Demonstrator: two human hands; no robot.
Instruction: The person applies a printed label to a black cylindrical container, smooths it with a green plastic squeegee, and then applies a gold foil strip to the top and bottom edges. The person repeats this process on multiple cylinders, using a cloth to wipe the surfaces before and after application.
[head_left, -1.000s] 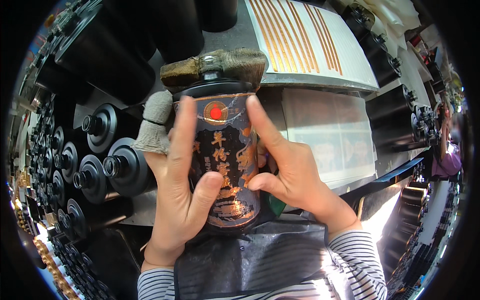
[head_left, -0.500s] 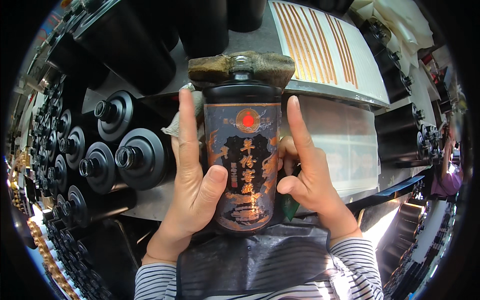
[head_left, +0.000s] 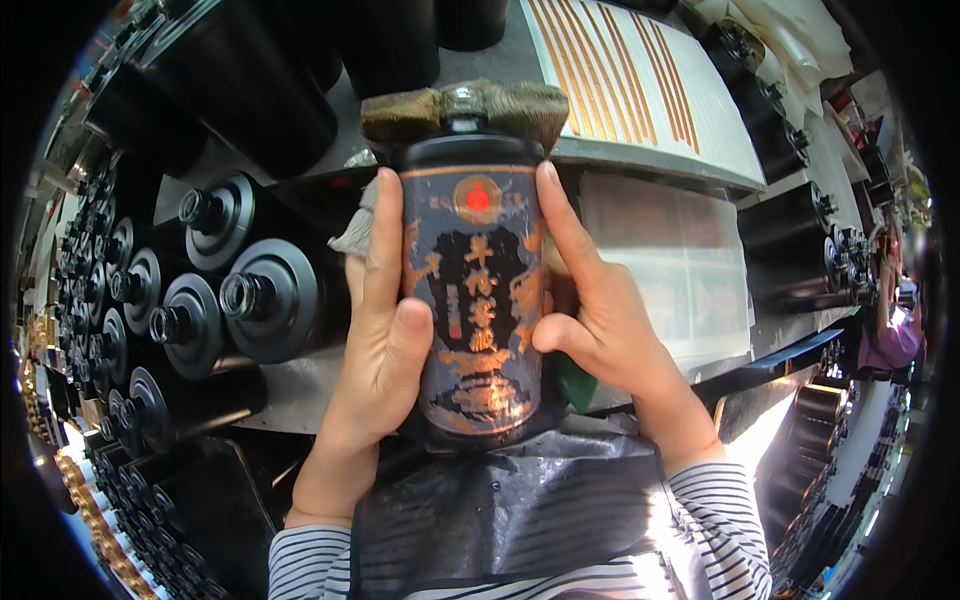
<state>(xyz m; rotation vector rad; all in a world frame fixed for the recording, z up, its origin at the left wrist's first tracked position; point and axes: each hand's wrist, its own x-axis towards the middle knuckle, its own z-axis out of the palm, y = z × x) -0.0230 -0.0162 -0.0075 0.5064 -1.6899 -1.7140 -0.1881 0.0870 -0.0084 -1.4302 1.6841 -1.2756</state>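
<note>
One grey-and-copper-labelled black cylindrical bottle (head_left: 478, 300). Left hand (head_left: 385, 345) along its left side, right hand (head_left: 602, 325) along its right; thumbs spread from straight index fingers (head_left: 385, 230).

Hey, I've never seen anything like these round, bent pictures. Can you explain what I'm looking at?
Sure. There's no machine here: a person is working with bare hands. The view comes from a wide fisheye camera on that person's head, looking down, so straight edges look curved.

In the middle is a dark bottle with a grey, black and copper-coloured label. The left hand and right hand lie along its two sides; how firmly they grip, I can't tell. Its neck sits at a brown block.

On the grey surface beyond lies a white sheet with gold-coloured strips. Nearer, at right, are pale translucent sheets. Plain black bottles crowd the left.
</note>
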